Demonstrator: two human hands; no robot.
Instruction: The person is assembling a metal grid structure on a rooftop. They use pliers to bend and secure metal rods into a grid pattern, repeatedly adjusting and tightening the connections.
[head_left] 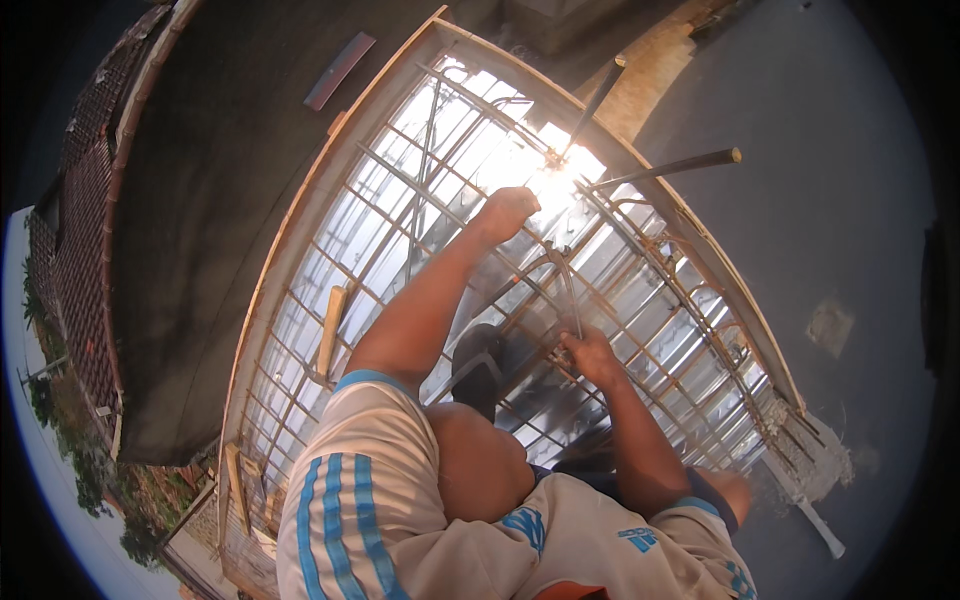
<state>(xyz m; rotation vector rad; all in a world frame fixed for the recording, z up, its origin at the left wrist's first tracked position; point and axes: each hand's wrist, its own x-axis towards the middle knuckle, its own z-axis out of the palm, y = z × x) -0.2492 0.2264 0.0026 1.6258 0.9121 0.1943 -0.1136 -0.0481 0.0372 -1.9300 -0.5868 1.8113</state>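
Over a rebar grid point(622, 322) laid inside a wooden form, my right hand point(592, 357) grips the handles of steel pincers point(568, 283). Their jaws point away from me, close to the bars at the middle of the grid. My left hand point(510, 212) is closed in a fist above the bars, farther off and to the left of the jaws. Whatever its fingers may hold is too small or hidden to name. One dark boot point(478, 370) of mine stands between my arms, among the bars. Bright glare washes out the shiny sheeting beneath the far bars.
Wooden boards point(300, 225) edge the form. A wooden-handled tool point(332, 325) leans at its left side. Two dark pipes or rods, one pipe point(700, 166) nearer, stick up at the far right edge. Grey concrete point(800, 230) lies right; a tiled roof point(80, 260) stands left.
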